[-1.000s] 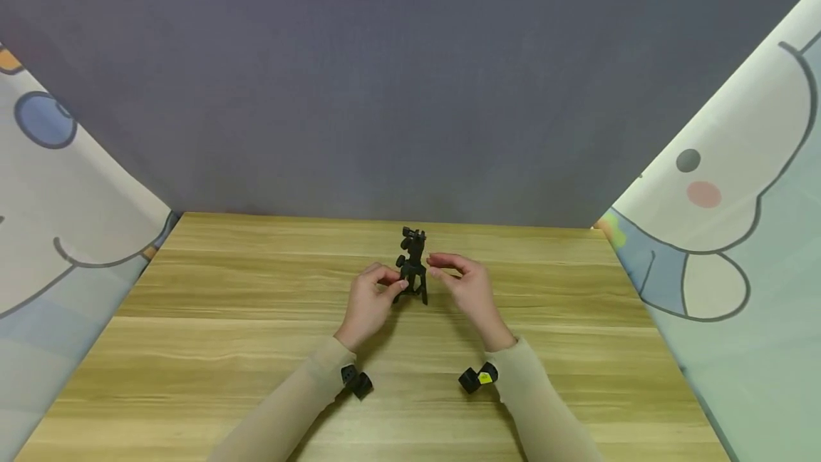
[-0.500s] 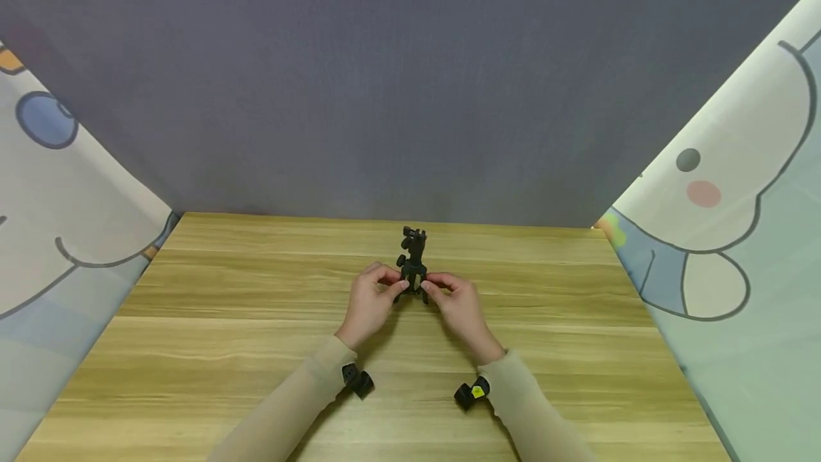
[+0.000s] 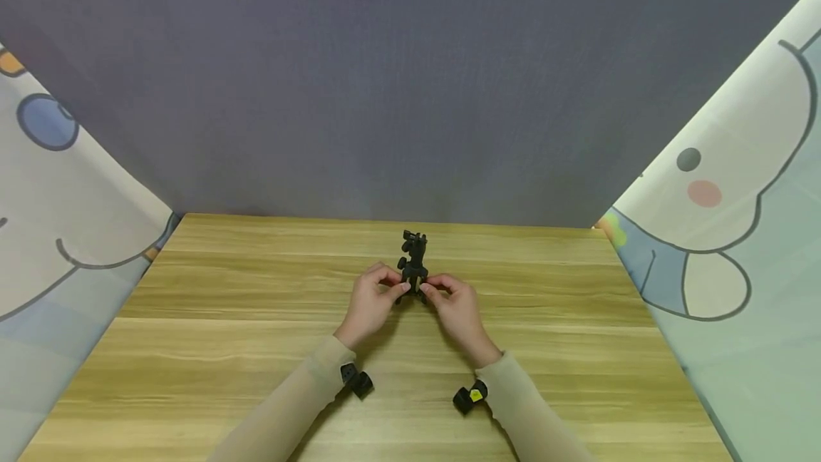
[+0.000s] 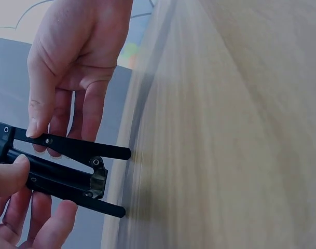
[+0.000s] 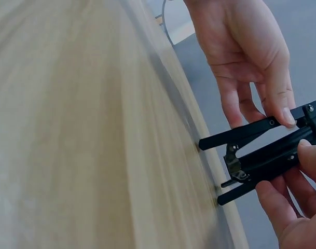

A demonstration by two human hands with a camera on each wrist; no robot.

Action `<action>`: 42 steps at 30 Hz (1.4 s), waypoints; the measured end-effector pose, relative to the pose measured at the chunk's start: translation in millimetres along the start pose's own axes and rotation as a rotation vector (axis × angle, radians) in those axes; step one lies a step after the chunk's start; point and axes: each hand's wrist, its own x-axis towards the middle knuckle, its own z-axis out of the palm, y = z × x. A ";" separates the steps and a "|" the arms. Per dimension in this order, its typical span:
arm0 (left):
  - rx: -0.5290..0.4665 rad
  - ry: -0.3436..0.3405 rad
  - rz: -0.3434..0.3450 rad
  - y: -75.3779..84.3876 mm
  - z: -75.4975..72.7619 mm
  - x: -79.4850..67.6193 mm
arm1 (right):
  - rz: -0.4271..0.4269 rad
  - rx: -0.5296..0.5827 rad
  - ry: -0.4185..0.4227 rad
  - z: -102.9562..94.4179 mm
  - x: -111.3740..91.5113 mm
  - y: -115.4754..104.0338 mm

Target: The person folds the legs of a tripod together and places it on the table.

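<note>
A small black tripod (image 3: 416, 257) stands upright near the back of the wooden table, knobs on the left of its upper part. My left hand (image 3: 372, 299) pinches its left leg between thumb and fingers. On the other side my right hand (image 3: 459, 311) pinches the right leg the same way. In the left wrist view the tripod's legs (image 4: 77, 150) lie close along its centre column, joined by a metal brace (image 4: 98, 181), feet right at the tabletop. The right wrist view shows the legs (image 5: 241, 134) from the other side, thumbs resting on their front.
The wooden tabletop (image 3: 256, 348) ends at a grey panel (image 3: 410, 91) just behind the tripod. Cartoon-printed walls (image 3: 712, 162) flank both sides. A small black camera (image 3: 357, 381) sits on the left wrist and another (image 3: 470, 396) on the right.
My right hand has come in from beside the tripod and taken hold of its right leg. The legs have drawn inward, and the tripod's top sits slightly lower.
</note>
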 end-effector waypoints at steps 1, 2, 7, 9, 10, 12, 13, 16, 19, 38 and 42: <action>-0.001 -0.002 0.002 0.1 -0.3 0.0 | 0.004 0.007 -0.007 -0.6 0.3 0.9; 0.000 -0.005 0.001 -0.2 -0.5 0.1 | 0.010 0.014 -0.017 -1.4 0.5 1.2; 0.006 -0.026 -0.011 -1.9 -1.3 0.5 | 0.040 0.035 -0.051 -5.0 1.6 4.1; -0.001 -0.036 -0.020 -3.2 -1.5 0.4 | 0.044 0.040 -0.065 -6.4 1.7 4.5; -0.006 -0.041 -0.022 -3.8 -1.6 0.1 | 0.047 0.043 -0.072 -7.2 1.8 4.5; -0.018 -0.046 -0.031 -4.3 -2.0 -0.2 | 0.055 0.049 -0.087 -8.7 1.9 4.4; -0.023 -0.047 -0.036 -4.3 -2.3 -0.4 | 0.060 0.051 -0.093 -9.3 2.0 4.7; -0.038 -0.049 -0.035 -3.2 -3.3 -0.7 | 0.073 0.055 -0.105 -11.4 1.9 4.6; -0.040 -0.057 -0.038 -1.0 -5.3 -0.5 | 0.055 0.051 -0.111 -13.7 1.5 5.6; -0.012 -0.442 0.042 -7.7 -29.1 30.2 | 0.019 0.111 -0.091 -19.4 7.0 43.2; 0.019 -0.392 0.009 -4.7 -28.1 21.4 | 0.035 0.122 -0.104 -20.5 7.2 40.2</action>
